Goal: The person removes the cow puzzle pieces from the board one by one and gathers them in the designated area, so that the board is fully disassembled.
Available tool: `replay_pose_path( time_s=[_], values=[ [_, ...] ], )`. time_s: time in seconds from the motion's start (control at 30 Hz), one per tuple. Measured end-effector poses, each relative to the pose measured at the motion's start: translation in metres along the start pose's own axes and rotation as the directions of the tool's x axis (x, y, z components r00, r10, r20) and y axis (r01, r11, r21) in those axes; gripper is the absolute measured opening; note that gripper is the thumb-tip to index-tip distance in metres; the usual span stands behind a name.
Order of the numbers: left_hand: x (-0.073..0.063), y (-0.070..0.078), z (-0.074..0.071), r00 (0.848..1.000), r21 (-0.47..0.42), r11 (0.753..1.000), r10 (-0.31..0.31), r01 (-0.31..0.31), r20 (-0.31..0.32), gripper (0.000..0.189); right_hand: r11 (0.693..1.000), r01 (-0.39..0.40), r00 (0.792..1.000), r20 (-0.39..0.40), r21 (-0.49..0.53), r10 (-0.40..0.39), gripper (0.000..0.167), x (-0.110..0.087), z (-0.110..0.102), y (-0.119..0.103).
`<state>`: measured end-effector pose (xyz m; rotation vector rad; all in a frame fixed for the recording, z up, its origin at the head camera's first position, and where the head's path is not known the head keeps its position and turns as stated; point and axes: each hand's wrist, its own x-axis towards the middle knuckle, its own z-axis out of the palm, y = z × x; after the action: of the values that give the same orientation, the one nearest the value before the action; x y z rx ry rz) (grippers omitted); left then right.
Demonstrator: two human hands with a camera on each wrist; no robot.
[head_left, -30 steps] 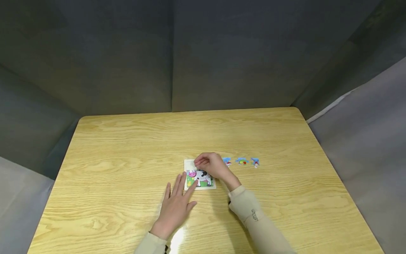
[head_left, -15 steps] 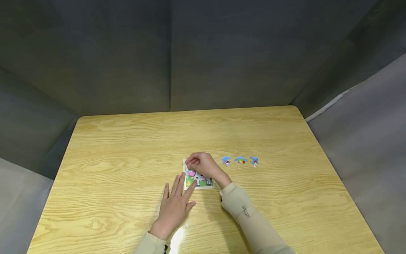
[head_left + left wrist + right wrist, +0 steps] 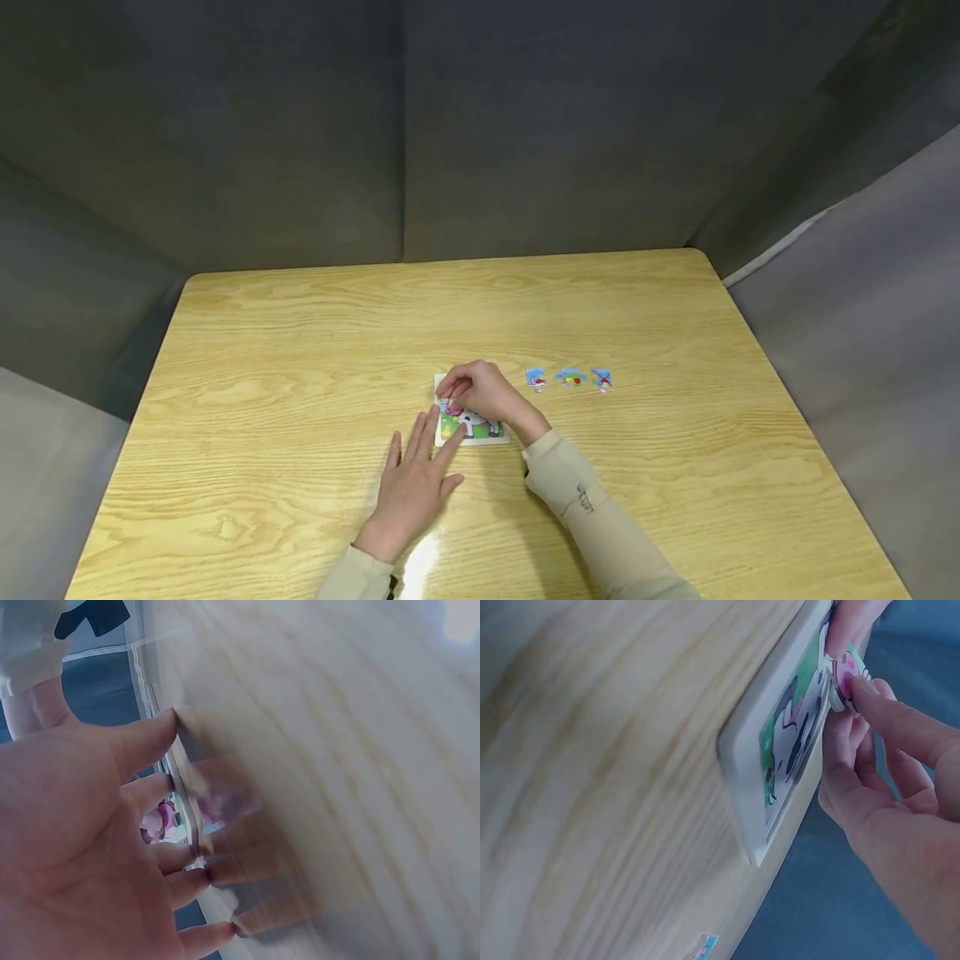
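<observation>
A small jigsaw tray (image 3: 483, 442) with a pale frame and a cow picture lies on the wooden table. My right hand (image 3: 486, 393) is over its upper left part. Between thumb and index finger it pinches a puzzle piece (image 3: 847, 672) with the cow's pink muzzle; the piece is tilted up from the neighbouring pieces. My left hand (image 3: 411, 492) lies with spread, straight fingers, index finger on the picture and another fingertip at the frame's left edge. In the left wrist view the left palm (image 3: 97, 825) hides most of the tray. The right hand covers the tray's top in the head view.
Right of the tray, three loose puzzle pieces lie in a row: a left one (image 3: 536, 380), a middle one (image 3: 572, 377) and a right one (image 3: 602, 380), all partly blue. Dark curtains (image 3: 300, 133) hang behind the table (image 3: 300, 350) and grey cloth hangs at its sides.
My right hand has moved left across the tray, from its upper middle to its upper left, and then dipped slightly. The left hand has stayed in place.
</observation>
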<state>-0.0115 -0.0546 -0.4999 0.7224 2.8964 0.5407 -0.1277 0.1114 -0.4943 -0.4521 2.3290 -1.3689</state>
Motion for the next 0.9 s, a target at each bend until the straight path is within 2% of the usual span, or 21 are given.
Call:
replay_pose_path(
  time_s=[0.3,0.53,0.7,0.9],
  values=[
    [0.0,-0.001,0.002,1.0,0.007,1.0,-0.009,0.009,0.014,0.063,1.0,0.021,0.999,0.025,0.022,-0.022,0.018,-0.003,0.001,0.002],
    [0.0,-0.001,0.002,0.999,0.002,1.0,-0.016,0.016,0.028,0.062,0.999,0.035,0.999,-0.013,0.01,-0.035,0.017,-0.006,-0.001,0.002],
    [0.0,-0.002,0.004,1.0,0.011,1.0,-0.015,0.014,0.018,0.063,1.0,0.026,0.999,-0.034,0.015,-0.025,0.017,-0.01,-0.008,0.001],
    [0.001,-0.002,0.003,1.0,-0.011,1.0,-0.027,0.027,0.015,0.063,1.0,0.026,0.997,-0.07,0.016,-0.025,0.016,-0.019,-0.025,0.012]
  ],
)
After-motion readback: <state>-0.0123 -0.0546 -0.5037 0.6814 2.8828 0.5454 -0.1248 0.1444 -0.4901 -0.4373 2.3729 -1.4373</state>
